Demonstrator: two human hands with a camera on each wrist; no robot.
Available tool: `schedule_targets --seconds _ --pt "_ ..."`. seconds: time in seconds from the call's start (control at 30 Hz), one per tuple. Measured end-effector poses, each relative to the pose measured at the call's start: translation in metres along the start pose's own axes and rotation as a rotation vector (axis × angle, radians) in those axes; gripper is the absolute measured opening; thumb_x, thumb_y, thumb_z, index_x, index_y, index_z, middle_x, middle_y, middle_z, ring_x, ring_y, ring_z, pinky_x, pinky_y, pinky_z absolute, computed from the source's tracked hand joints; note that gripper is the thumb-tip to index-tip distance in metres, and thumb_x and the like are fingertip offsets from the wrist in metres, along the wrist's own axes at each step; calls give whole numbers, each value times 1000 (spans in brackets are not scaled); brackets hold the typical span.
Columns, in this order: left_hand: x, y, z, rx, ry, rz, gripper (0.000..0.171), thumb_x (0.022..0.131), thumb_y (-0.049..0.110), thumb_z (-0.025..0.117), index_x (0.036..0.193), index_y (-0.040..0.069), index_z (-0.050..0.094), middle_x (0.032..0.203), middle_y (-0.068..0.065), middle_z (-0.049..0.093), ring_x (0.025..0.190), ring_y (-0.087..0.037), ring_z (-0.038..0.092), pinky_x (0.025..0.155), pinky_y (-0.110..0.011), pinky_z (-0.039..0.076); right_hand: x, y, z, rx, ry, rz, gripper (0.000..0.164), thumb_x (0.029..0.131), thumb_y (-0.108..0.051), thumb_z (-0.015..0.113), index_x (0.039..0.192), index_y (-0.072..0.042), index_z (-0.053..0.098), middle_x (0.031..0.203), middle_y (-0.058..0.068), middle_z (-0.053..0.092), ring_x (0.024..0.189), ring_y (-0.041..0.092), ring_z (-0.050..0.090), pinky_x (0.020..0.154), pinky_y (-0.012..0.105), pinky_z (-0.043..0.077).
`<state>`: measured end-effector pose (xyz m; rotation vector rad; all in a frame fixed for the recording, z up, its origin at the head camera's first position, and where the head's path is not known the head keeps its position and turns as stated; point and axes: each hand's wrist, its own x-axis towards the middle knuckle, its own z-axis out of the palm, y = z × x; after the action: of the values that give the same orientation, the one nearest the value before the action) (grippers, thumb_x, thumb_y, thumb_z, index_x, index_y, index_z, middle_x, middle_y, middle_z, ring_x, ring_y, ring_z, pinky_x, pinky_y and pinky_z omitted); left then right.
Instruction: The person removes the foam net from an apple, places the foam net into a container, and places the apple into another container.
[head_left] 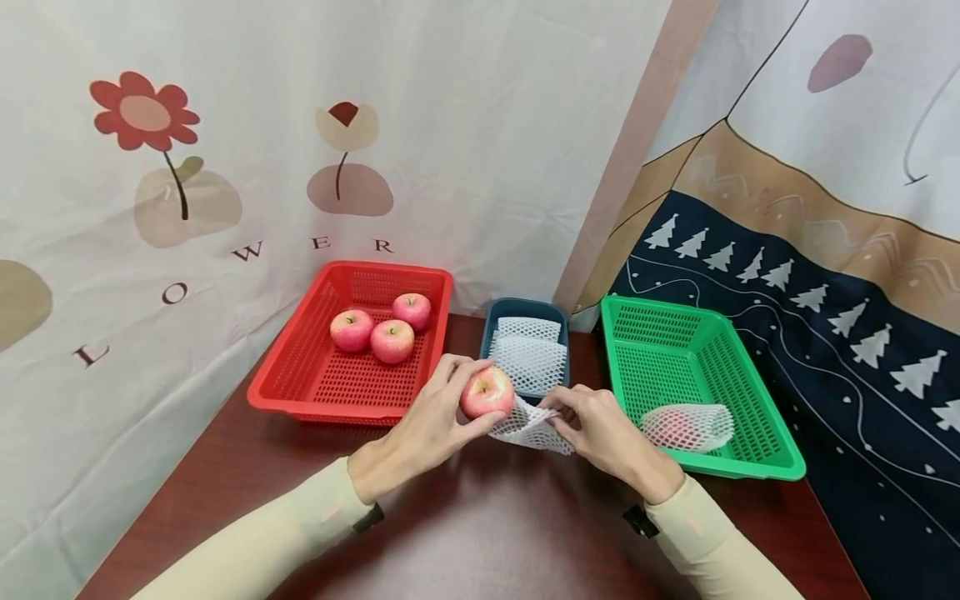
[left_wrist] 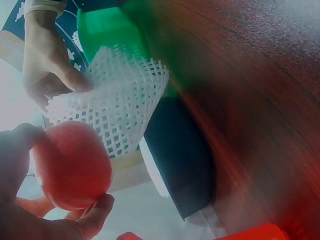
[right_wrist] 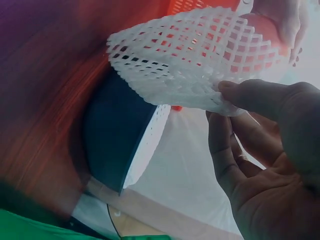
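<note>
My left hand point(head_left: 431, 410) grips a pink-red apple point(head_left: 487, 393), thumb below and fingers over its top left. To its right, my right hand point(head_left: 600, 431) pinches the edge of a white foam net sleeve point(head_left: 534, 429) between thumb and fingers. The sleeve's mouth lies against the apple's right side; in the right wrist view, the net point(right_wrist: 195, 55) overlaps part of the apple point(right_wrist: 262, 37). Most of the apple is bare in the left wrist view. Both hands are above the table, in front of a dark blue box point(head_left: 489, 321) of flat net sleeves point(head_left: 528, 354).
At the left stands a red basket point(head_left: 292, 392) with three bare apples point(head_left: 392, 341). A green basket point(head_left: 697, 321) on the right holds one apple in a net sleeve point(head_left: 688, 427). Printed curtains point(head_left: 480, 167) hang behind the dark wooden table point(head_left: 517, 533).
</note>
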<state>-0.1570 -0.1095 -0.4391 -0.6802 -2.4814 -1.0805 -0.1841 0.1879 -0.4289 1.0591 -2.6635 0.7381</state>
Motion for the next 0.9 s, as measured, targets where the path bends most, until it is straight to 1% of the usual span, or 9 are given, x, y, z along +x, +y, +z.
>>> schedule_targets --seconds 0.13,0.3,0.43,0.53,0.6,0.77,0.9 --pt "-1 -2 0 9 7 13 73 95 34 99 155 8 68 140 -13 66 128 -24 70 107 -41 68 2 2 -4 -14 4 10 25 97 2 91 116 -12 85 101 2 84 87 10 75 76 24 66" --pt "-2 -4 -1 11 9 22 70 93 31 100 152 8 70 141 -14 67 127 -26 72 105 -42 69 10 4 -14 -48 8 15 22 97 2 90 115 -9 86 99 3 83 84 12 68 73 25 63" --pt "-3 -6 -1 14 -2 23 69 93 31 100 151 7 69 143 -13 69 128 -26 73 107 -43 69 20 6 -24 -94 -8 54 21 98 0 89 118 -6 87 103 6 84 85 16 64 73 28 60" --pt "-2 -8 -3 25 -13 27 70 94 31 100 151 6 68 142 -12 71 128 -25 72 108 -44 69 30 7 -32 -123 -25 79 21 100 -2 88 121 -6 87 107 8 85 86 18 65 75 31 61" --pt "-2 -8 -3 33 -18 28 71 94 32 99 152 5 68 142 -11 71 128 -25 72 108 -44 69 37 8 -37 -140 -28 79 21 101 -3 87 122 -5 86 110 9 86 86 18 67 76 33 62" --pt "-3 -10 -4 35 -30 24 70 95 31 99 153 6 68 142 -12 70 128 -25 72 106 -44 69 55 11 -48 -167 -17 55 21 103 -3 84 124 -2 85 112 14 86 84 18 69 75 36 63" --pt "-3 -10 -4 39 -41 23 70 96 32 98 154 8 68 142 -11 69 127 -25 72 105 -43 69 69 13 -54 -183 5 37 21 103 -1 82 124 1 83 114 18 85 86 24 72 76 41 64"
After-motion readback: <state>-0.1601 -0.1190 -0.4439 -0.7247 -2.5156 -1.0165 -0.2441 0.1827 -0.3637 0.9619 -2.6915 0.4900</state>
